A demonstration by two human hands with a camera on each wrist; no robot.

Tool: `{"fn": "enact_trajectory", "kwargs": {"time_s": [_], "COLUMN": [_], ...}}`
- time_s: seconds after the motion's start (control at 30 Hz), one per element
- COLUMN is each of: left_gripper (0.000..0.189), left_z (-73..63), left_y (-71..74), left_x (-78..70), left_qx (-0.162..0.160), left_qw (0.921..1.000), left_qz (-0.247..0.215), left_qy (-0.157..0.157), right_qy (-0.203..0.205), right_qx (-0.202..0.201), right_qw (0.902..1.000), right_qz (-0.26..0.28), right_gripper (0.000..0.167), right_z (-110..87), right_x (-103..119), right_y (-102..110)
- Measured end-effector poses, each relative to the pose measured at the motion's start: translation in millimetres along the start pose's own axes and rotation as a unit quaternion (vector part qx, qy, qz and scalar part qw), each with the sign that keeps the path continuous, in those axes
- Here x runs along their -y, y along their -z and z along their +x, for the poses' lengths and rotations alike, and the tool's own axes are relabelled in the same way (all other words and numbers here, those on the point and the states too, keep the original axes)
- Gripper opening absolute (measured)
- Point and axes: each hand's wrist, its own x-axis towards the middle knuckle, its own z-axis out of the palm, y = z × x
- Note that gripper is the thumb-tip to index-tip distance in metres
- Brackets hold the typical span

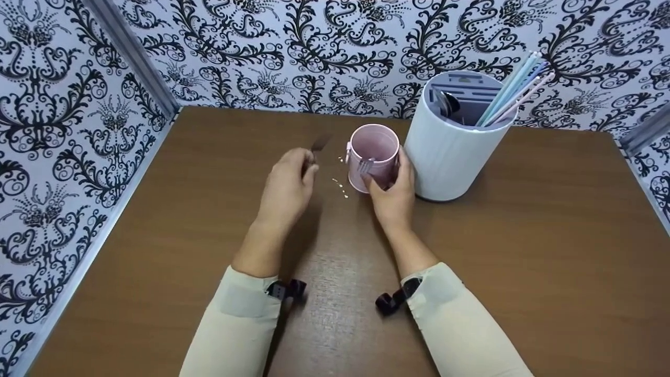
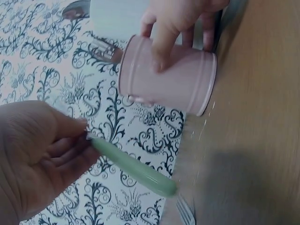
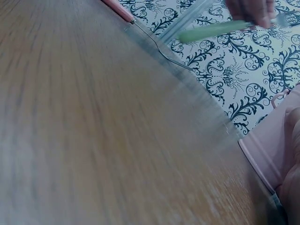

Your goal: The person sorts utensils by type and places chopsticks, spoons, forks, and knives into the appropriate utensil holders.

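Note:
My left hand [image 1: 288, 183] pinches a green-handled fork [image 2: 133, 166] near its neck, handle end downward, tines up. It is left of a pink cup [image 1: 374, 175] that stands upright on the table. My right hand [image 1: 393, 196] grips the cup's right side, thumb at the front and fingers behind. A metal fork head [image 1: 366, 166] shows at the cup's mouth above that thumb; the rest of this fork is hidden. Another fork with a pink handle [image 3: 121, 9] lies on the table near the left hand.
Right behind the cup stands a tall white utensil holder [image 1: 450, 157] with spoons and several pastel chopsticks [image 1: 513, 94]. Small pale flecks [image 1: 343, 191] mark the brown tabletop [image 1: 539, 235] left of the cup. Patterned walls [image 1: 340, 57] border the table's back and sides.

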Motion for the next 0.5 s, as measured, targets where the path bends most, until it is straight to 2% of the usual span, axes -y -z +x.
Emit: {"fn": "enact_trajectory", "kwargs": {"time_s": [0.1,0.23,0.37,0.5], "left_gripper": [0.01,0.009,0.01,0.013], "left_z": [4.2,10.3,15.2,17.6], "left_y": [-1.6,-2.8,-6.0,-11.4], "left_x": [-8.4,-21.5,-33.0,-41.8], "left_qx": [-0.061,-0.128,-0.182,-0.229], "left_qw": [0.9974,0.9859,0.9665,0.9433], "left_qz": [-0.027,-0.088,-0.158,-0.216], "left_qy": [-0.028,-0.063,-0.088,-0.107], "right_qy": [0.0,0.01,0.014,0.005], "right_qx": [-0.001,-0.005,-0.007,-0.002], "right_qw": [1.0,0.9999,0.9998,0.9999], "right_qz": [-0.002,-0.005,-0.008,-0.012], "right_gripper": [0.087,0.087,0.088,0.089], "right_z": [0.8,1.4,0.7,-1.0], "right_x": [0.4,1.0,0.1,0.3], "right_y": [0.4,1.7,1.3,-0.2]}}
